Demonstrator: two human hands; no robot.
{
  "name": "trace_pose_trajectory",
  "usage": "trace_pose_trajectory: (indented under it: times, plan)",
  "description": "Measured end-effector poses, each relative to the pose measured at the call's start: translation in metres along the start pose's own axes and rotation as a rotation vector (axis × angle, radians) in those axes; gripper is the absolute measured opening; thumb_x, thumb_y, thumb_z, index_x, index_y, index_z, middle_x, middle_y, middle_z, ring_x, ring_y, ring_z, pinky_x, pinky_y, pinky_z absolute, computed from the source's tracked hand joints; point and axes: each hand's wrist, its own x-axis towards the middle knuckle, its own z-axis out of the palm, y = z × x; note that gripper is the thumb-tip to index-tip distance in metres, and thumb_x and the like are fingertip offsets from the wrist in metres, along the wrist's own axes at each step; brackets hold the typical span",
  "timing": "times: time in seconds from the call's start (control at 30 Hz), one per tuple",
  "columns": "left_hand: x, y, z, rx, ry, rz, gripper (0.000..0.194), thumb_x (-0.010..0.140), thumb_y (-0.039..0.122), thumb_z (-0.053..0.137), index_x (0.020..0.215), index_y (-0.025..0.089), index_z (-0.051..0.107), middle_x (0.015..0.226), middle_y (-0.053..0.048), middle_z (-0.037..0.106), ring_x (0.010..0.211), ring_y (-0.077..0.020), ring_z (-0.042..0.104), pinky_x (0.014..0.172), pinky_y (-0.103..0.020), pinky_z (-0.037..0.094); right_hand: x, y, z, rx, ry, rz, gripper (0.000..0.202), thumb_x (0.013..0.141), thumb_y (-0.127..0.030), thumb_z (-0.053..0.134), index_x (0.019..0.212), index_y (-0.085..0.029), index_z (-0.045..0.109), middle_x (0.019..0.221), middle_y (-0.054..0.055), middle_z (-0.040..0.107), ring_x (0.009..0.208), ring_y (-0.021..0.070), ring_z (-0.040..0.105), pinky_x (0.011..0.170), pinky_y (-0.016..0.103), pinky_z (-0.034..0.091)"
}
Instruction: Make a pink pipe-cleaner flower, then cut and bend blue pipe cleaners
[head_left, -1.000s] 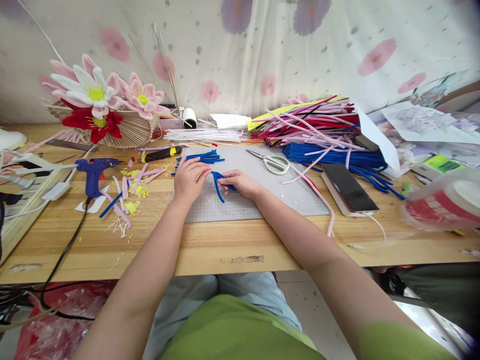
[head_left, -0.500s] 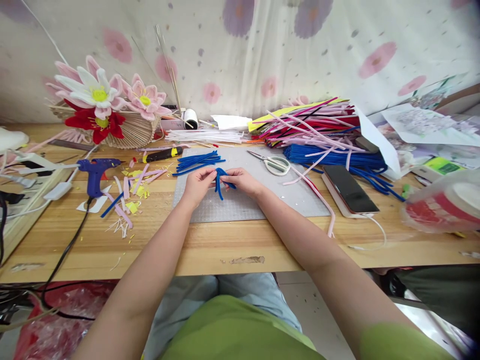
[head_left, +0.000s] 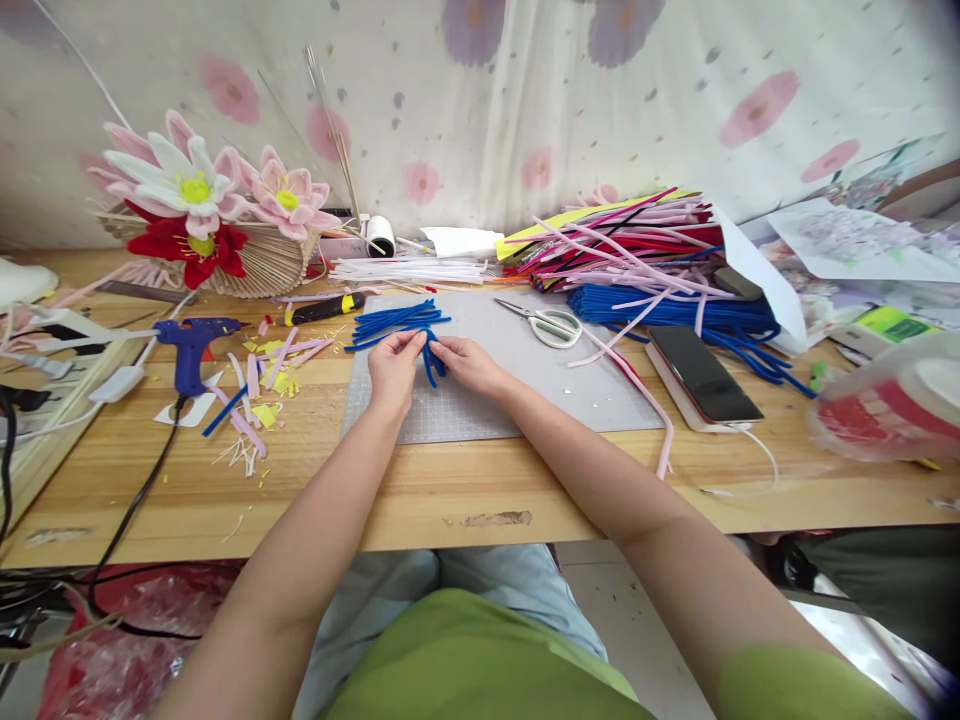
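Bent blue pipe cleaners [head_left: 433, 366] are pinched between my two hands over the grey cutting mat [head_left: 465, 420], their ends hanging down. My left hand [head_left: 395, 368] grips them from the left with thumb and fingers together. From the right, my right hand [head_left: 466, 362] pinches the same blue piece, its fingertips close to those of my left. Just behind my left hand lies a small pile of cut blue pipe cleaners [head_left: 397, 322]. Scissors [head_left: 551, 326] with pale handles rest on the mat to the right.
On the left are a blue glue gun [head_left: 191, 352], pink and yellow scraps [head_left: 277, 375] and fuzzy flowers [head_left: 196, 190]. Behind lies a cutter knife [head_left: 324, 308]. At right are a phone [head_left: 705, 375], blue bundle [head_left: 667, 312], coloured pipe cleaners [head_left: 622, 240] and a plastic tub [head_left: 892, 400].
My left hand has turned more upright and covers more of the blue piece. The hanging blue ends have shifted slightly left and up, and both hands are a little closer together.
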Motion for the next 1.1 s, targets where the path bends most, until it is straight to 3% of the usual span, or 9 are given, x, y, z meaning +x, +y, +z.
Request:
trace_pose_trajectory:
  times: [0.1,0.3,0.47,0.63,0.73,0.87,0.93,1.0,1.1]
  plan:
    - [-0.002,-0.003,0.004,-0.088,0.048,0.007,0.013,0.060,0.022,0.070,0.062,0.015,0.059,0.066,0.000,0.063,0.069,-0.0104,0.060,0.069,-0.024,0.046,0.002,0.001,0.010,-0.019,0.049,0.026,0.027,0.085,-0.036,0.044,0.069,-0.017,0.054,0.062,-0.002,0.051,0.059,0.0084,0.046,0.058,0.020,0.039]
    - [-0.003,-0.007,0.005,-0.106,0.007,-0.103,0.017,0.065,0.028,0.068,0.071,0.015,0.061,0.079,-0.003,0.068,0.073,-0.0120,0.062,0.066,-0.023,0.048,0.002,0.002,0.014,0.188,-0.061,0.110,0.025,0.084,-0.035,0.048,0.067,-0.017,0.051,0.061,-0.002,0.052,0.054,0.0077,0.046,0.056,0.021,0.040]
    - [-0.006,-0.001,0.004,-0.024,-0.227,-0.220,0.028,0.074,0.040,0.059,0.075,0.013,0.066,0.075,-0.008,0.067,0.066,-0.0171,0.063,0.054,-0.027,0.047,0.002,0.007,0.010,0.181,-0.048,0.118,0.026,0.085,-0.029,0.046,0.062,-0.018,0.045,0.055,-0.003,0.047,0.051,0.0075,0.044,0.055,0.022,0.040]
    - [-0.009,0.001,0.002,-0.031,-0.347,-0.263,0.030,0.073,0.040,0.061,0.084,0.013,0.067,0.072,-0.006,0.066,0.048,-0.0114,0.055,0.043,-0.024,0.041,0.004,0.013,0.008,0.242,-0.112,0.126,0.027,0.085,-0.033,0.045,0.062,-0.019,0.041,0.055,-0.005,0.043,0.049,0.0065,0.042,0.052,0.021,0.043]
    - [-0.010,-0.005,0.005,0.011,-0.298,-0.218,0.030,0.071,0.042,0.062,0.082,0.014,0.067,0.069,-0.004,0.065,0.046,-0.0091,0.051,0.041,-0.021,0.037,0.005,0.014,0.010,0.107,-0.098,0.091,0.028,0.087,-0.032,0.040,0.062,-0.018,0.043,0.054,-0.003,0.047,0.049,0.0072,0.044,0.053,0.021,0.041]
    - [-0.007,-0.012,0.007,0.042,-0.137,-0.054,0.018,0.073,0.032,0.059,0.070,0.015,0.065,0.072,-0.004,0.066,0.068,-0.0120,0.059,0.060,-0.021,0.045,0.002,0.007,0.010,-0.185,-0.049,-0.003,0.024,0.084,-0.033,0.046,0.066,-0.018,0.051,0.057,-0.001,0.051,0.054,0.0092,0.046,0.057,0.023,0.037]
    - [-0.003,-0.011,0.004,0.044,-0.112,-0.013,0.015,0.075,0.028,0.057,0.069,0.015,0.063,0.074,-0.003,0.066,0.071,-0.0122,0.060,0.065,-0.022,0.045,0.000,0.002,0.003,-0.281,-0.071,-0.057,0.025,0.081,-0.036,0.051,0.065,-0.017,0.055,0.061,0.000,0.055,0.060,0.0104,0.048,0.061,0.023,0.037]
    - [0.000,-0.008,-0.001,0.051,-0.130,-0.036,0.014,0.075,0.027,0.056,0.069,0.016,0.062,0.073,-0.003,0.065,0.066,-0.0117,0.059,0.061,-0.023,0.045,-0.001,-0.002,-0.008,-0.250,-0.082,-0.066,0.031,0.080,-0.041,0.050,0.066,-0.015,0.059,0.066,0.002,0.058,0.066,0.0113,0.051,0.063,0.023,0.037]
    - [0.003,-0.002,-0.008,0.077,-0.266,-0.142,0.018,0.074,0.032,0.059,0.070,0.015,0.059,0.072,-0.003,0.064,0.051,-0.0080,0.053,0.048,-0.021,0.041,-0.001,-0.003,-0.026,-0.008,0.039,0.000,0.032,0.078,-0.044,0.052,0.075,-0.015,0.063,0.071,0.001,0.060,0.067,0.0104,0.052,0.056,0.020,0.037]
